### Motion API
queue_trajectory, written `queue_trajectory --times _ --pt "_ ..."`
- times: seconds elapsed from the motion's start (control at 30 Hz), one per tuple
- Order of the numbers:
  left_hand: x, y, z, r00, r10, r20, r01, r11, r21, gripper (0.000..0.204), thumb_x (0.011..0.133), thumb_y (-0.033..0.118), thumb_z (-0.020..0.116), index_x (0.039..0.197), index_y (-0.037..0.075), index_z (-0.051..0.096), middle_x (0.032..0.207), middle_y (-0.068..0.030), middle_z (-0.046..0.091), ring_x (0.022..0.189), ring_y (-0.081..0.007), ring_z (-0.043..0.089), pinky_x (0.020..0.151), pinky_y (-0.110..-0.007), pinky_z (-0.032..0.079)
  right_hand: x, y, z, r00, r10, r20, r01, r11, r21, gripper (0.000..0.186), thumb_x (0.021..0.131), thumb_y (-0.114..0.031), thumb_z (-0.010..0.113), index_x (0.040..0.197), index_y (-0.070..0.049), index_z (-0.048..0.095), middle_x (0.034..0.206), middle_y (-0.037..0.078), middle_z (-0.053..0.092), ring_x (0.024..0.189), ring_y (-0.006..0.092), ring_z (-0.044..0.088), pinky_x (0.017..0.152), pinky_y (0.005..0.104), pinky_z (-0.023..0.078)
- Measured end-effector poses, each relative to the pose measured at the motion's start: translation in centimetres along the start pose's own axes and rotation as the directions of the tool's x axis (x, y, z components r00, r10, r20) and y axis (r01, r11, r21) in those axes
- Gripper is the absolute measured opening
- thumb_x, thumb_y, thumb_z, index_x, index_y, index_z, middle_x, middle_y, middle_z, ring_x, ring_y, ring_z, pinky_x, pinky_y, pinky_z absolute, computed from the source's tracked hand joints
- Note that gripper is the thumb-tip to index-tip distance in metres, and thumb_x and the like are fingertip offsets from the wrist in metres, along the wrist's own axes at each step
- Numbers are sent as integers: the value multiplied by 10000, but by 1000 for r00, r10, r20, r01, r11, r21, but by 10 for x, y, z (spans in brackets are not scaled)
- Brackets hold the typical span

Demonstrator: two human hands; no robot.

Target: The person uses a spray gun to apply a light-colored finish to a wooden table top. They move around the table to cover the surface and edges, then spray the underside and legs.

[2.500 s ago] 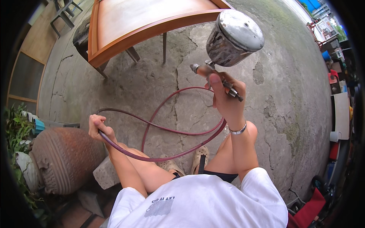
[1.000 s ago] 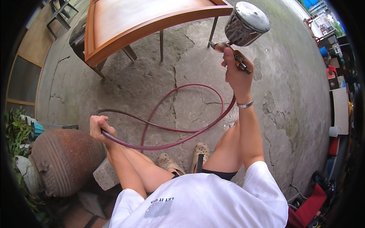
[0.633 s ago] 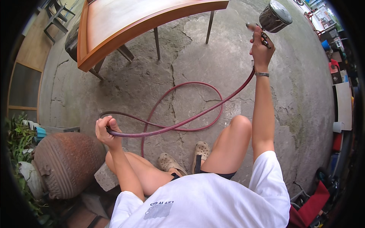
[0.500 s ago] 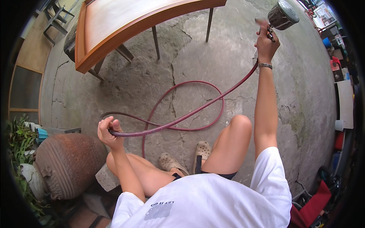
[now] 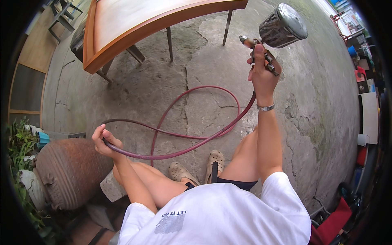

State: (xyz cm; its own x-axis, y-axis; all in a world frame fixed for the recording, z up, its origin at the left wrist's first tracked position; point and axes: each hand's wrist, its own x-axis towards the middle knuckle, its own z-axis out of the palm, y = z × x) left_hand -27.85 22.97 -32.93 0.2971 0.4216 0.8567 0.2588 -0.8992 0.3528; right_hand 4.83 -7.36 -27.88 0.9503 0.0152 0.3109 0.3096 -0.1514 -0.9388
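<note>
My right hand is wrapped round the grip of a spray gun, whose metal paint cup with a silver lid is on its far side. From below that hand a dark red air hose sags across to my left hand, where its fingers are curled about it. Past the left hand the hose runs back and lies looped on the concrete. A panel with a wooden frame and a whitish middle is at the far left, apart from the spray gun.
Thin dark legs show under the framed panel. Beside my left arm stand a big clay jar, a concrete block and plants. A grey chair is at the far left. Clutter, with a red cloth, lines the right edge.
My right hand has drawn the spray gun nearer and to the left, away from the far right. My left hand has shifted slightly left with the hose, which now sags lower between the hands.
</note>
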Motion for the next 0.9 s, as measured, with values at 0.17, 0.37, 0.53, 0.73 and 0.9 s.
queue_trajectory --times 0.17,0.37,0.53,0.73,0.9 --pt "-1 -12 -11 999 -40 -6 39 997 -67 377 1105 350 510 1040 0 632 715 -15 523 595 -94 461 550 -251 390 -35 -15 26 996 -45 81 36 993 109 447 994 -403 713 1037 39 753 641 30 638 469 51 525 430 217 364" --pt "4 -18 -20 994 -65 -87 57 994 -89 375 1115 351 475 1035 13 615 626 13 435 550 -84 404 506 -242 327 -73 -41 56 979 -108 171 93 991 93 287 979 -261 749 932 22 744 619 11 523 590 65 438 528 243 376" --pt "6 -28 -28 988 -75 -139 54 987 -150 369 1115 333 469 1034 2 609 630 12 420 558 -79 370 513 -241 297 -98 -54 77 943 -210 259 185 976 119 333 996 -312 724 960 19 739 641 9 611 508 42 478 461 229 358" --pt "8 -31 -27 977 -131 -170 82 960 -269 348 1114 305 459 1037 -2 603 634 27 397 555 -72 335 514 -239 270 -113 -76 82 873 -160 461 64 974 217 363 1013 -337 700 960 19 746 647 0 644 438 32 494 409 217 334" --pt "1 -28 -25 993 -78 -94 60 982 -179 311 1107 281 488 1031 1 601 654 -1 452 564 -79 395 517 -245 314 -78 -44 63 950 -156 271 150 988 45 398 1001 -366 711 964 28 749 629 15 646 431 38 503 396 227 336"
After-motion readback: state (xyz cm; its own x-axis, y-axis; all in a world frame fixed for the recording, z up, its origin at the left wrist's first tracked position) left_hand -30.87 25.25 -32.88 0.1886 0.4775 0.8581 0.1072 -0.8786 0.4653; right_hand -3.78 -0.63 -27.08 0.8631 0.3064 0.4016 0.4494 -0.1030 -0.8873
